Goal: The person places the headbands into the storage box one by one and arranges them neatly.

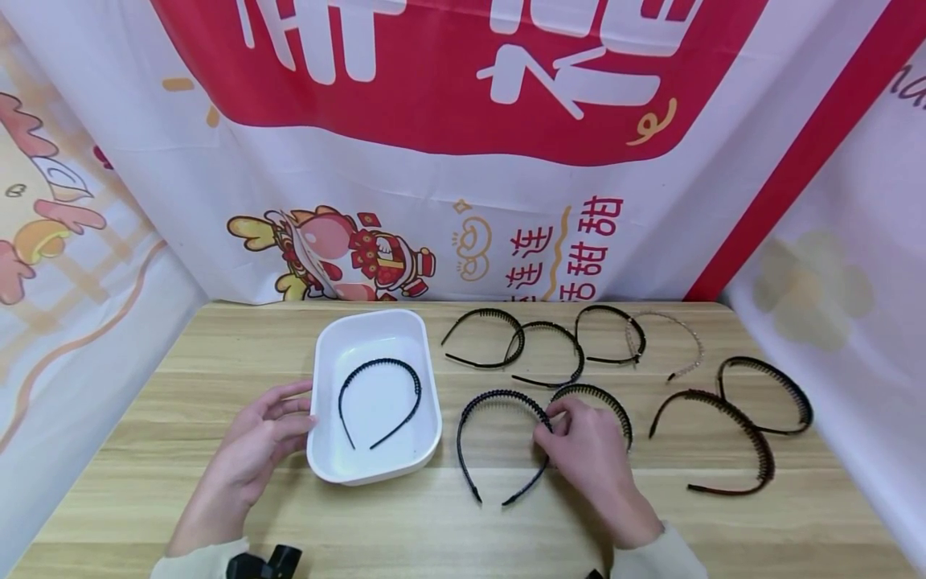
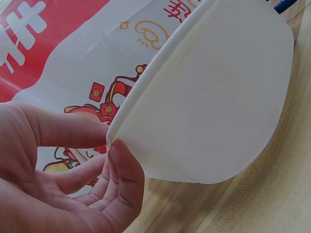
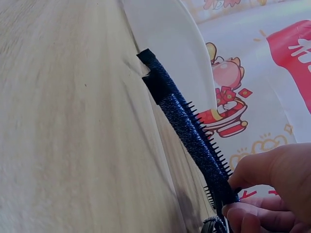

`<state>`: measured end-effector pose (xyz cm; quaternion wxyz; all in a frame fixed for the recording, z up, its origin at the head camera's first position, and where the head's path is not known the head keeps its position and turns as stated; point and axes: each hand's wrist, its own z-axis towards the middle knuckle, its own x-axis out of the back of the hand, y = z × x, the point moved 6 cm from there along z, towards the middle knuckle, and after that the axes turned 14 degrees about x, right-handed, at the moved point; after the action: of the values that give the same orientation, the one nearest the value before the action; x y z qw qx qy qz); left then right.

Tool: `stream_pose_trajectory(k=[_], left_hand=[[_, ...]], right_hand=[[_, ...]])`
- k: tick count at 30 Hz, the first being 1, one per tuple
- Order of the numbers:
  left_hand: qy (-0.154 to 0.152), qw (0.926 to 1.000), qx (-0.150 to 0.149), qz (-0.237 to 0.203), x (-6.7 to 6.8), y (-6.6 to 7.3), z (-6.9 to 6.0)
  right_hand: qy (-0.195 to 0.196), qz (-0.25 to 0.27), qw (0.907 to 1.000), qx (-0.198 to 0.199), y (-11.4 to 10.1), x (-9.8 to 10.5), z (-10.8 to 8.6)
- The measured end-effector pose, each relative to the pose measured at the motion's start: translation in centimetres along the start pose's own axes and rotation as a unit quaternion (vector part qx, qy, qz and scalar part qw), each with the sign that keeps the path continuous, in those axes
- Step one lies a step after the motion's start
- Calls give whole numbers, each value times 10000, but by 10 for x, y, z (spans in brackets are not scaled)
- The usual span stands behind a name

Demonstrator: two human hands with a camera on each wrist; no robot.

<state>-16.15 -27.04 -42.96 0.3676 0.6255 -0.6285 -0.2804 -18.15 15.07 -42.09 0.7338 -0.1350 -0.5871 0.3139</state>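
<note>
A white tub (image 1: 325, 458) stands left of centre on the table, with one thin black headband (image 1: 379, 362) lying in it. My left hand (image 1: 260, 442) pinches the tub's left rim between thumb and fingers, as the left wrist view shows for the white tub wall (image 2: 209, 97). With thumb and fingertips my right hand (image 1: 589, 450) grips a black toothed headband (image 1: 463, 434) by its right side, its ends pointing toward me. In the right wrist view this headband (image 3: 187, 131) looks dark and glittery. Another toothed headband (image 1: 608, 396) lies partly hidden behind the right hand.
Several headbands lie along the back of the table, among them a black one (image 1: 486, 312) and a pale beaded one (image 1: 696, 338). To the right are a brown toothed headband (image 1: 760, 450) and a black one (image 1: 788, 386). A printed cloth (image 1: 405, 225) hangs behind.
</note>
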Motion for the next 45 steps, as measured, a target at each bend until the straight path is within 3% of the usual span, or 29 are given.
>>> stream_pose_trajectory(k=[10,20,27,32,39,45], left_hand=[[-47,9999,-81,-78,0,1,0],[-62,9998,-133,-166,0,0,0],[-63,9998,-114,-159,0,-1,0],[-67,9998,-107,-159,0,-1,0],[-93,9997,-159,-152,0,0,-1],[-91,9996,-173,-180,0,-1,0]], right_hand=[[525,134,9985,86,6,10,2],[563,971,9918,-616,17,14,4],[569,1195,9871,-900,26,18,4],[456,1652,9774,-1238,34,16,5],[252,2404,9538,-1785,38,15,5],[255,2660,9448,-1897,38,16,5]])
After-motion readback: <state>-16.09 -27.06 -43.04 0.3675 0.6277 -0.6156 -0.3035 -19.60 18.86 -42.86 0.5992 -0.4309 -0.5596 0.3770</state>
